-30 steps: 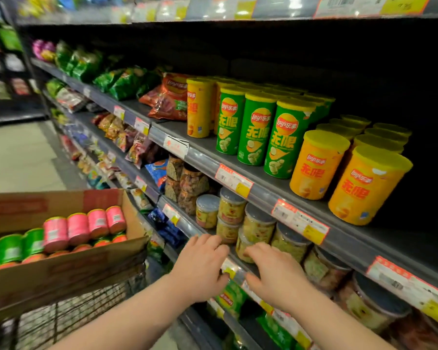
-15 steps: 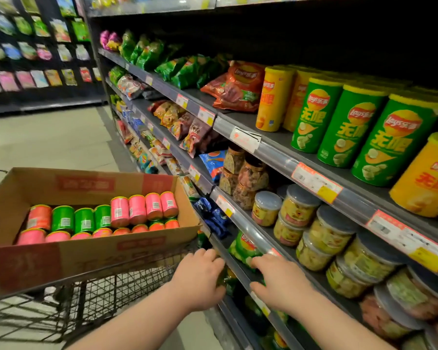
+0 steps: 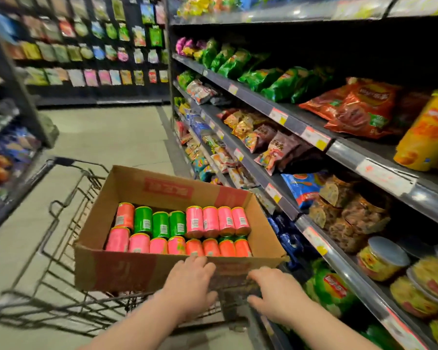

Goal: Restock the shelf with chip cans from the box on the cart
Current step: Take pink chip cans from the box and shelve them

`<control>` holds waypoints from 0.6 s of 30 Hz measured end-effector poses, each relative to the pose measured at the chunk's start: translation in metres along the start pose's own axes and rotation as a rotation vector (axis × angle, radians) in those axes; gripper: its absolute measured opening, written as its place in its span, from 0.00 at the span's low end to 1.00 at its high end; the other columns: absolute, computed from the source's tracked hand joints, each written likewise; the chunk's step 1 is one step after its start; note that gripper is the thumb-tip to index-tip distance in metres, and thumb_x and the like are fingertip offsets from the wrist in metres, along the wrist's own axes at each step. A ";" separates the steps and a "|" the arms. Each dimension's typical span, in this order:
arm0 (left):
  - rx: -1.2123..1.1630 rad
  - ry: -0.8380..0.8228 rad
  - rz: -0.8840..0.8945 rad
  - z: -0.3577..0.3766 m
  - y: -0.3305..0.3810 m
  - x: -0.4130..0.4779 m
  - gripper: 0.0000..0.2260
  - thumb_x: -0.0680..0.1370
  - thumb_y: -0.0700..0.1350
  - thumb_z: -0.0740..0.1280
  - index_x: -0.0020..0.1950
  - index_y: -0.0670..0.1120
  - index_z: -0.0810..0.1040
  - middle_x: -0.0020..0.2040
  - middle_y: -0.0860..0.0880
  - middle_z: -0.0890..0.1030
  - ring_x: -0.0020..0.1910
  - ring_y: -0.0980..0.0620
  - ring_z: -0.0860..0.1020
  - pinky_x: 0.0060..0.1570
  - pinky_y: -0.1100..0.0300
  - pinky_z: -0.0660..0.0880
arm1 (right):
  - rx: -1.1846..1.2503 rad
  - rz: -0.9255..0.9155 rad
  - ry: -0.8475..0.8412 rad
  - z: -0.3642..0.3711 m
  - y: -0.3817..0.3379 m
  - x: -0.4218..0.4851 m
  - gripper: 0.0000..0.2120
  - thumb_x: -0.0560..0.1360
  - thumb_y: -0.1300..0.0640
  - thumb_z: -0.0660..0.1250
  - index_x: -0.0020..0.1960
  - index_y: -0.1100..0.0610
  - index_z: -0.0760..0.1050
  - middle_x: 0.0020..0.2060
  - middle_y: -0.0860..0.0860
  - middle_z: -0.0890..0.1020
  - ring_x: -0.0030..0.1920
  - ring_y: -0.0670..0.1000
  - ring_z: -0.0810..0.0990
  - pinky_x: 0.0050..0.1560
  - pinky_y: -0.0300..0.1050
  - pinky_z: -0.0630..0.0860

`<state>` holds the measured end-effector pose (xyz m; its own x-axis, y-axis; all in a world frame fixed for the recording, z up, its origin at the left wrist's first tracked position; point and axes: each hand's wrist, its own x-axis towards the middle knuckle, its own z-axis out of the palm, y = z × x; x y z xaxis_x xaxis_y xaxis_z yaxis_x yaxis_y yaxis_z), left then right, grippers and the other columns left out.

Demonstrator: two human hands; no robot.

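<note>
Filling the box (image 3: pixel 127 269), chip cans (image 3: pixel 194 222) lie just beyond the left hand's (image 3: pixel 190 284) fingers (image 3: pixel 199 263).

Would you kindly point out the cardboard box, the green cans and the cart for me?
cardboard box (image 3: pixel 127 271): head view, its near front wall.
green cans (image 3: pixel 160 224): head view, side of the middle can.
cart (image 3: pixel 61 161): head view, dark bar at its far end.

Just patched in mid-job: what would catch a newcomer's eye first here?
The open cardboard box on the wire cart, lower centre, packed with pink, green and orange chip cans lying on their sides. The left hand and right hand are at its near wall; crowded snack shelves fill the right side.
</note>
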<state>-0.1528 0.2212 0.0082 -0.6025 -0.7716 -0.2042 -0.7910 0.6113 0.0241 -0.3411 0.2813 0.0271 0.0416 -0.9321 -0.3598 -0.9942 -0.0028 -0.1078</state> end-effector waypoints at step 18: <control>-0.106 -0.032 -0.194 0.005 -0.098 0.047 0.24 0.76 0.58 0.61 0.69 0.49 0.67 0.65 0.49 0.70 0.64 0.47 0.68 0.63 0.52 0.68 | 0.111 -0.062 -0.062 -0.011 -0.019 0.134 0.20 0.76 0.45 0.62 0.66 0.49 0.68 0.63 0.48 0.75 0.62 0.52 0.75 0.59 0.48 0.73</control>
<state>-0.1026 0.1258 -0.0088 -0.4356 -0.8659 -0.2459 -0.8995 0.4288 0.0833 -0.3178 0.1530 -0.0091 0.1121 -0.9071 -0.4057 -0.9725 -0.0164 -0.2322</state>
